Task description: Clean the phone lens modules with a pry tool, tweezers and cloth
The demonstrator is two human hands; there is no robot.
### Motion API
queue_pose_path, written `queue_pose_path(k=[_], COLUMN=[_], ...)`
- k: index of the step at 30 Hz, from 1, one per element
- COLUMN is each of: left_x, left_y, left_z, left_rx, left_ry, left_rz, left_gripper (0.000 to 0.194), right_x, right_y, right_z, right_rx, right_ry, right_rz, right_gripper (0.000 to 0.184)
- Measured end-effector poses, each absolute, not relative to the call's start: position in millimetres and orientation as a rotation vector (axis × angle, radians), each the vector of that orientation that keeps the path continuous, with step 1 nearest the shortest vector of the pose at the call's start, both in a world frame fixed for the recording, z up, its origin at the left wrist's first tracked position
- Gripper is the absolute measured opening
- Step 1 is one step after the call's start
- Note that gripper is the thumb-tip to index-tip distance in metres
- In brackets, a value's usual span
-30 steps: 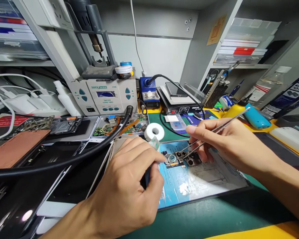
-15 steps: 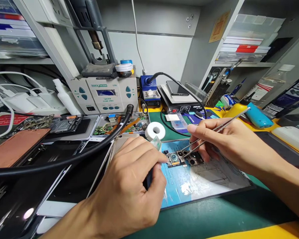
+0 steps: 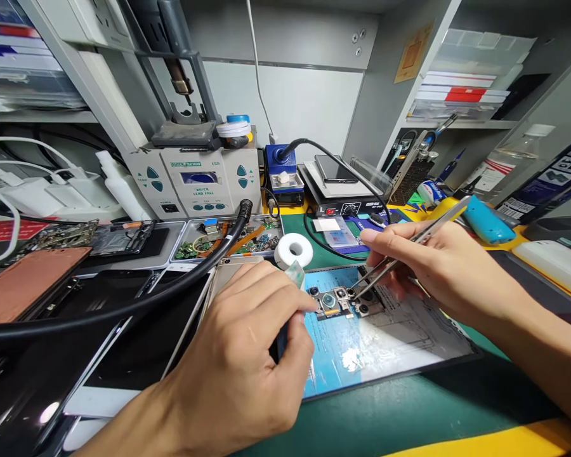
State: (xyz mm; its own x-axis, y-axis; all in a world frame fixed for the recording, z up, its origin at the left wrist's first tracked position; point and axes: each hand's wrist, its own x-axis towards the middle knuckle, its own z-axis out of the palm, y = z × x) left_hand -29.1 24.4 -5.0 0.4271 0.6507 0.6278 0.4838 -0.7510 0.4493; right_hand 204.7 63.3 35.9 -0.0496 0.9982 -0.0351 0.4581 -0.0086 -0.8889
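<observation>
Camera board lies on the blue-and-white pad, its left end at the bent fingers of the left hand, though what they grip I cannot tell, while the right hand pinches the tweezers, whose tips stand slightly apart at its right side. Doing this well probably calls for a steady left hand and a light touch that keeps metal off the lenses. The board looks dark and flat, with one large round lens of blue-green sheen and an orange strip along its lower edge.

Right grip holds tweezers, tips at camera modules on blue-white pad; left grip beside modules.
</observation>
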Motion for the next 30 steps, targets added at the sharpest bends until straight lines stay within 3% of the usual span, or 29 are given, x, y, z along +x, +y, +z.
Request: queue_pose_path(k=[18, 30], left_x=[-29.9, -29.9], left_y=[24.5, 24.9], left_z=[-4.2, -5.6], left_rx=[2.477, 2.480], left_ry=[0.980, 0.965], left_rz=[1.211, 1.239], left_gripper=[0.019, 0.018], right_x=[207.5, 213.2], right_y=[69.7, 69.4], right_z=[31.4, 32.9], right_rx=[-1.496, -1.240], right_ry=[-1.232, -1.430], right_rz=[1.154, 1.480], right_gripper=[0.049, 0.033])
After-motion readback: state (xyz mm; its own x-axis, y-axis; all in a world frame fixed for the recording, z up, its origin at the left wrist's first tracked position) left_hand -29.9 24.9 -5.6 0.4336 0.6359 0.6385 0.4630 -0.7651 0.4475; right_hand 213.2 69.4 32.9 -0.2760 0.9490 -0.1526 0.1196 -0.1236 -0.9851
